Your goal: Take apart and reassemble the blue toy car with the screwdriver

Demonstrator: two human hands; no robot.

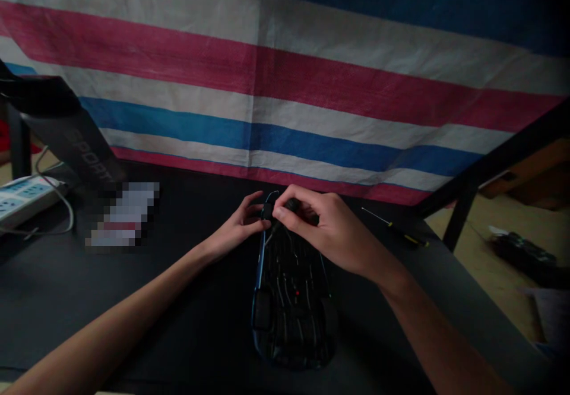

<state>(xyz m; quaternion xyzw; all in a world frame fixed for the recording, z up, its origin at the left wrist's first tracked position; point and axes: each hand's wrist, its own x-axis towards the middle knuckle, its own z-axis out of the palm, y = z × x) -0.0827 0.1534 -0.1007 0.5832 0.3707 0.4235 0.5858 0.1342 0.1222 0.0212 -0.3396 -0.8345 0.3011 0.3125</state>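
A black and blue toy car [291,300] lies upside down on the dark table [178,300], its underside facing me. Both hands work at its far end. My left hand [238,228] curls its fingers around the car's far left corner, near a small black wheel [267,211]. My right hand [323,231] is closed over the far right part, thumb and forefinger pinching a small dark piece there. What that piece is stays hidden in the dim light.
A thin screwdriver with a black and yellow handle [396,228] lies right of my right hand. A black box [71,133] stands at the left, a white power strip [24,196] with cable beside it. A striped tarp [285,86] hangs behind.
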